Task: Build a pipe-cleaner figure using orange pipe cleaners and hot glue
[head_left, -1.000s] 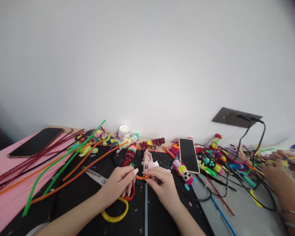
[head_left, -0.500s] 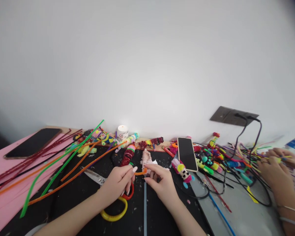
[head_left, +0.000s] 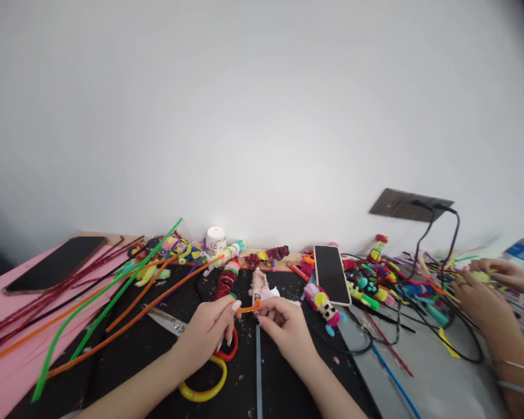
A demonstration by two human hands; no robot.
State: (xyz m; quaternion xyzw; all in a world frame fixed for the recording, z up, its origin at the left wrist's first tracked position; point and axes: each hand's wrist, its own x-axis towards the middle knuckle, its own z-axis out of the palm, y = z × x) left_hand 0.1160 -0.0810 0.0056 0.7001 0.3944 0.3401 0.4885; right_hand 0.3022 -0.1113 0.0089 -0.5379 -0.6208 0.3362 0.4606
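Note:
A short orange pipe cleaner (head_left: 247,309) stretches between my two hands, its right end curled into a small coil. My left hand (head_left: 206,333) pinches one end between thumb and fingers. With thumb and forefinger, my right hand (head_left: 287,326) grips the coiled end. Just beyond them lies a crusted, pale pinkish thing (head_left: 259,282), perhaps a glue gun's tip; a long translucent stick (head_left: 258,372) runs from below it toward me. Scissors (head_left: 203,394) with yellow and red handles lie partly under my left hand. A dark red, banded pipe-cleaner figure (head_left: 227,280) lies beyond that hand.
Long green pipe cleaners (head_left: 113,302) and others cross the pink sheet (head_left: 9,372) at left, near a dark phone (head_left: 56,263). A white phone (head_left: 332,276), a paper cup (head_left: 216,240) and black cables (head_left: 480,343) lie farther back. Another person's hands (head_left: 480,299) work at right.
The camera view has shifted slightly. My hands keep hold of the orange pipe cleaner, and its coiled end sits a little differently at my right fingertips.

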